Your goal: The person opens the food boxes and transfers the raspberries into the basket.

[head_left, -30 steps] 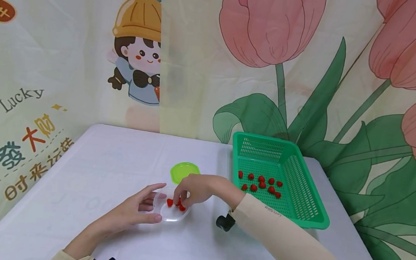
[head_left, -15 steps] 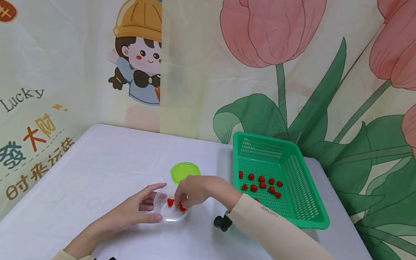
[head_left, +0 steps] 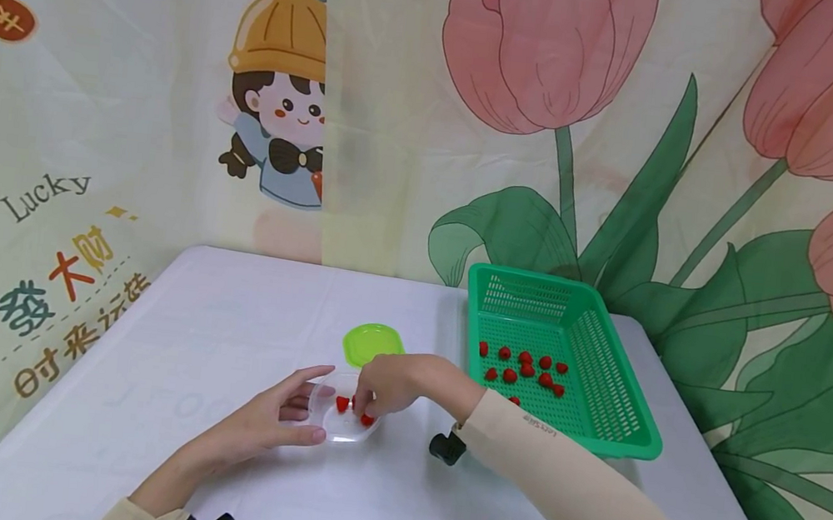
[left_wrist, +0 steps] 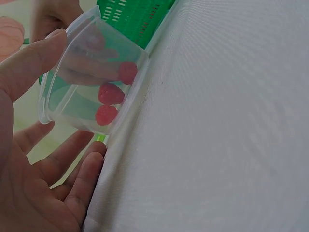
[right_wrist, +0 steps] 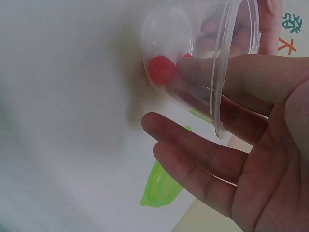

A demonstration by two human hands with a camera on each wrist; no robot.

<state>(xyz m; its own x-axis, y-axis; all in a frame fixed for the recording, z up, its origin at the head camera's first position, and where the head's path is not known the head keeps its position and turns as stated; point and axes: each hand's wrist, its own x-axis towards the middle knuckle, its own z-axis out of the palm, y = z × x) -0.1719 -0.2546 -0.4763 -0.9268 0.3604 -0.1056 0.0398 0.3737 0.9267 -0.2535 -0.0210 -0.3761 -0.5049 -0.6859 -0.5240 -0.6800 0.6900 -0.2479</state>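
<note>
A clear plastic tub (head_left: pixel 343 429) stands on the table. My left hand (head_left: pixel 274 414) cups it from the left, thumb (left_wrist: pixel 50 46) at the rim and fingers on the opposite side. Inside lie three raspberries, among them one at the left (head_left: pixel 341 404). My right hand (head_left: pixel 391 385) reaches down into the tub. Its thumb and index finger are at a raspberry (right_wrist: pixel 161 70) on the bottom and seem to pinch it, while the other fingers stay outside the wall. In the left wrist view that fingertip contact shows through the plastic beside a raspberry (left_wrist: pixel 128 72).
A bright green lid (head_left: pixel 372 344) lies behind the tub. To the right stands a green perforated basket (head_left: pixel 615 388) with several raspberries (head_left: pixel 527 370) on its floor. The white tablecloth (head_left: pixel 262 304) surrounds the tub, and a printed curtain (head_left: pixel 384 123) hangs behind the table.
My right fingers have shifted slightly rightward within the tub, and the raspberry at the right has moved a little toward me. My left hand and the tub stay in place.
</note>
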